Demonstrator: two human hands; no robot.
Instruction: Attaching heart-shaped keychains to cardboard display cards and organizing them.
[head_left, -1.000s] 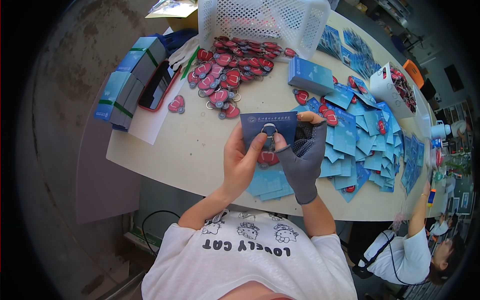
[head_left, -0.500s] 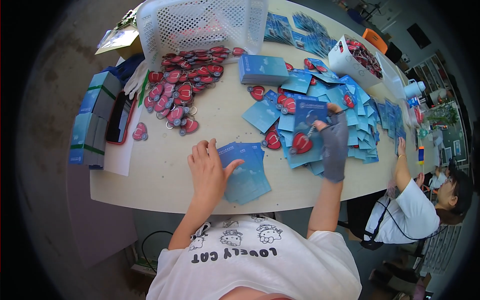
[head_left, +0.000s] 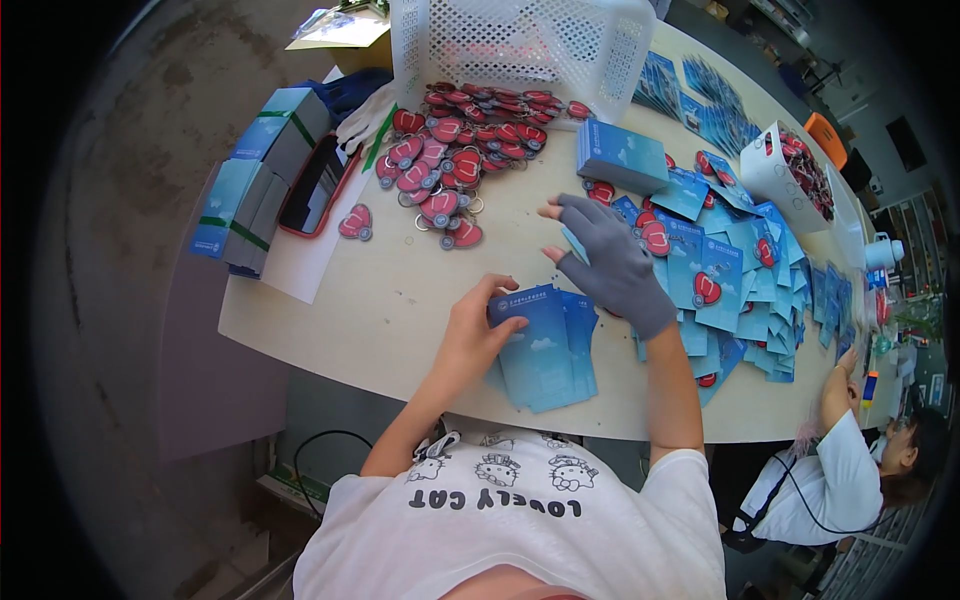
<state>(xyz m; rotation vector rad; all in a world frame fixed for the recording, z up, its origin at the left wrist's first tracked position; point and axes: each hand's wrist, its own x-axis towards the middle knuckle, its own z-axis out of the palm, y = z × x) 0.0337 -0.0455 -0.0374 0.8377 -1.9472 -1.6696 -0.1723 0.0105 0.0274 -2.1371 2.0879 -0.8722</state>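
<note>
My left hand (head_left: 478,338) pinches the left edge of a blue printed card (head_left: 535,345), thumb on top and fingers curled round its upper corner. More blue cards (head_left: 582,340) lie fanned beneath and beside it. My right hand (head_left: 615,262), in a grey fingerless glove, reaches over the table with its fingers apart and nothing seen in them. Left of its fingertips is a heap of red heart-shaped keychains (head_left: 460,165) with metal rings. Under the glove a bit of light blue card shows. To its right spreads a pile of blue cards (head_left: 755,275), several bearing red keychains.
A white perforated basket (head_left: 520,45) stands behind the keychains. Near it are a neat card stack (head_left: 622,155) and a white bin (head_left: 785,180) of keychains. At left lie banded card stacks (head_left: 240,200) and a phone (head_left: 318,185). A co-worker (head_left: 830,470) sits at right.
My right hand has let go of a card with a red keychain, now on the pile, and moved left. My left hand has closed on the top card. The whole view has shifted.
</note>
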